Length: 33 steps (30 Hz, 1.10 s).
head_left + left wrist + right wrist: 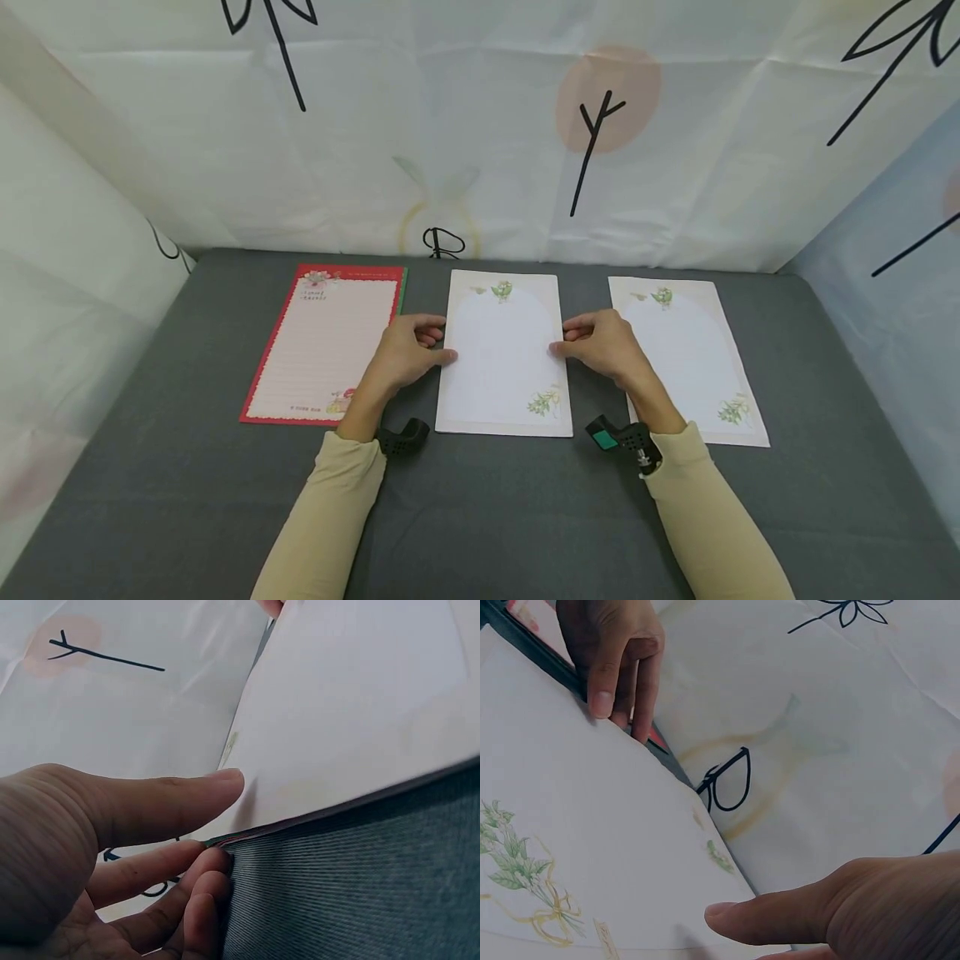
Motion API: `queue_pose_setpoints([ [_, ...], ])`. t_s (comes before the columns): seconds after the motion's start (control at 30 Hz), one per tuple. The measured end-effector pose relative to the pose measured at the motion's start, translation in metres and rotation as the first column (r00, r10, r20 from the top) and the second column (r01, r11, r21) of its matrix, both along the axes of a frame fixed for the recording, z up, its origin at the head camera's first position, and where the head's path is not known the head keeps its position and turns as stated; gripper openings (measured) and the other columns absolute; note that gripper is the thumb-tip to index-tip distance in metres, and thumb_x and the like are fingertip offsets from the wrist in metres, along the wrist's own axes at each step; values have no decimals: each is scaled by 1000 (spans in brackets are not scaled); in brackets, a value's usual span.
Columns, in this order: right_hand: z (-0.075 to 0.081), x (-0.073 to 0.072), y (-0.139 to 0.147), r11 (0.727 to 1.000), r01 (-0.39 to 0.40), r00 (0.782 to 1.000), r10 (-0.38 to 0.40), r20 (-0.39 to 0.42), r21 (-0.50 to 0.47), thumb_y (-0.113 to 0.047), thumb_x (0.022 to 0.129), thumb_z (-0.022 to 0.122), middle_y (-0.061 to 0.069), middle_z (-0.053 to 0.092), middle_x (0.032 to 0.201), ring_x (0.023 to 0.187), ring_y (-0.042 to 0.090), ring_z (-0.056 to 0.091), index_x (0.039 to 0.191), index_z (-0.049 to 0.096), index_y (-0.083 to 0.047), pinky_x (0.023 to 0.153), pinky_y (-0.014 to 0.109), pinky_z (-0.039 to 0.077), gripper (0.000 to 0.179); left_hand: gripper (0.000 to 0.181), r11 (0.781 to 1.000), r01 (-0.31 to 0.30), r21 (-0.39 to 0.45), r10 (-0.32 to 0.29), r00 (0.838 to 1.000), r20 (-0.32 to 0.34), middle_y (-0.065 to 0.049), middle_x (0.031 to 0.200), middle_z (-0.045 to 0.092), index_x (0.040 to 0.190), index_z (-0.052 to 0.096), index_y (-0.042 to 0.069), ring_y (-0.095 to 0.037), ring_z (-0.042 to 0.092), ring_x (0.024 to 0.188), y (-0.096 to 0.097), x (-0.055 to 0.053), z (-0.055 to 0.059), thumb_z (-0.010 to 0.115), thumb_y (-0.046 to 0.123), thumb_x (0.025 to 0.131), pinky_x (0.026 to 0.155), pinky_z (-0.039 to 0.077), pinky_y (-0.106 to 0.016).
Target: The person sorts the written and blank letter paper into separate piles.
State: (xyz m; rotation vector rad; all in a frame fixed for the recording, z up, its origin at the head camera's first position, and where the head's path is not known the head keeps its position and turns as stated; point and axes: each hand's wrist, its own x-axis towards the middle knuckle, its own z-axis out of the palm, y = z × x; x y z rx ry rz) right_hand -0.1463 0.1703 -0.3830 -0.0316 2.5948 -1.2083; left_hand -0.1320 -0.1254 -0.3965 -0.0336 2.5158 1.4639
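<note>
A stack of cream letter paper (501, 375) with green plant prints lies in the middle, several layers showing along its edge in the left wrist view. My left hand (408, 350) pinches its left edge, thumb (214, 796) over the top sheet and fingertips at the side. Across from it, my right hand (600, 343) pinches the right edge, its thumb (742, 919) on the printed face; most of its other fingers are hidden in the right wrist view.
Left of the stack is red-bordered lined paper (318, 350) with a green edge behind it, partly under my left forearm. Another cream printed sheet (690, 362) lies to the right, overlapped by my right wrist. A patterned white curtain (495, 125) borders the grey table (487, 517).
</note>
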Motion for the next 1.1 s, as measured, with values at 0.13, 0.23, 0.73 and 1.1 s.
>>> queue_pose_setpoints([
  [0.13, 1, 1, -1, 1000, -4, 1000, 4, -10, 13, -16, 89, 78, 18, 70, 106, 96, 30, 67, 123, 68, 7, 79, 38, 53, 43, 48, 1000, -9, 2, 9, 999, -37, -19, 112, 65, 130, 65, -4, -31, 61, 102, 0, 1, 0, 80, 2, 85, 90, 51, -43],
  [0.23, 2, 2, -1, 1000, 1, 1000, -1, -29, 13, -16, 91, 77, 19, 70, 109, 101, 33, 67, 125, 67, 7, 82, 41, 54, 42, 43, 1000, -13, 7, 14, 997, -72, -18, 108, 67, 126, 67, -4, -31, 63, 99, 0, 0, 0, 79, 1, 86, 89, 52, -43],
  [0.73, -2, 4, 1, 985, -24, 997, 10, -79, -172, -4, 93, 72, 20, 71, 99, 90, 30, 69, 131, 59, 9, 77, 36, 55, 42, 42, 995, -103, -18, 100, 987, -127, -18, 100, 67, 121, 67, -6, -30, 67, 91, 3, 2, -1, 82, 3, 83, 79, 56, -39],
  [1.1, -9, 4, -5, 999, -26, 999, 24, -34, -48, -14, 89, 79, 16, 70, 100, 88, 30, 66, 118, 69, 6, 77, 41, 53, 37, 54, 971, -174, -164, 158, 982, -106, -21, 102, 70, 126, 64, -9, -35, 68, 91, 5, 2, 0, 86, 7, 79, 75, 56, -47],
])
